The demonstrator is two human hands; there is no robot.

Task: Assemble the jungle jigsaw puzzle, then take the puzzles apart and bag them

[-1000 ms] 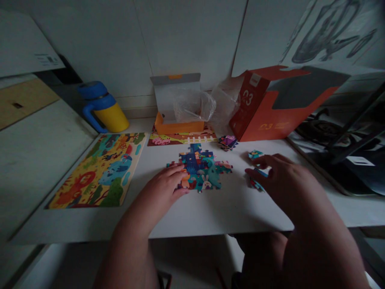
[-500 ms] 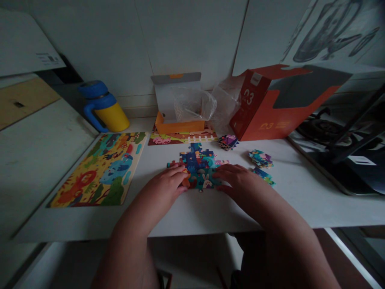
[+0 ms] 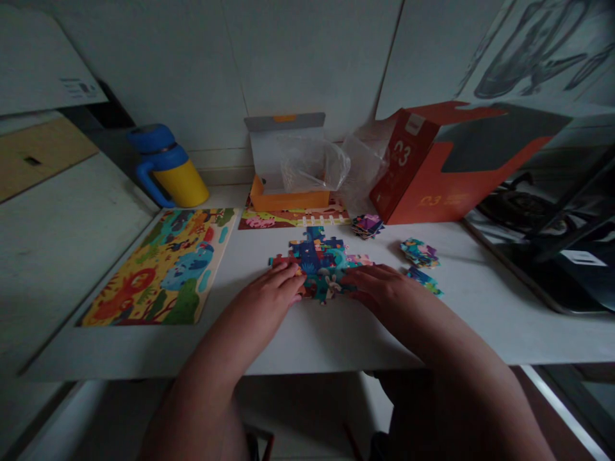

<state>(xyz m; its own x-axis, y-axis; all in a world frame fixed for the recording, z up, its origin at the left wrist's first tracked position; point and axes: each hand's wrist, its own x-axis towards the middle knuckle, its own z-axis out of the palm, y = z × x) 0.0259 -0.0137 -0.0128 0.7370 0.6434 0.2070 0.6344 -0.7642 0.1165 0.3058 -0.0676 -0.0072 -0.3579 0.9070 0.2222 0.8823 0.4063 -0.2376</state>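
Observation:
A partly joined jigsaw puzzle [image 3: 314,259] lies on the white tabletop in front of me, mostly dark blue and teal with a white rabbit near its lower edge. At its lower left, my left hand [image 3: 278,282] has its bent fingers over the pieces and its thumb low at the edge. My right hand [image 3: 377,282] grips the lower right side in the same way, fingertips on the pieces. Both hands cover parts of the puzzle. Close by on the right are a stack of loose pieces [image 3: 419,253] and a teal piece pile [image 3: 425,280].
Another piece stack [image 3: 368,225] sits behind the puzzle. A finished animal picture [image 3: 158,269] lies left, near a blue-and-yellow jug [image 3: 177,176]. At the back stand an open orange box [image 3: 291,202] with clear plastic and a large red box [image 3: 432,173]. A stove [image 3: 567,250] is at right.
Both hands stay on the puzzle with slight finger shifts. The rabbit section now looks skewed, as if its pieces have shifted or tilted. The view has moved a little.

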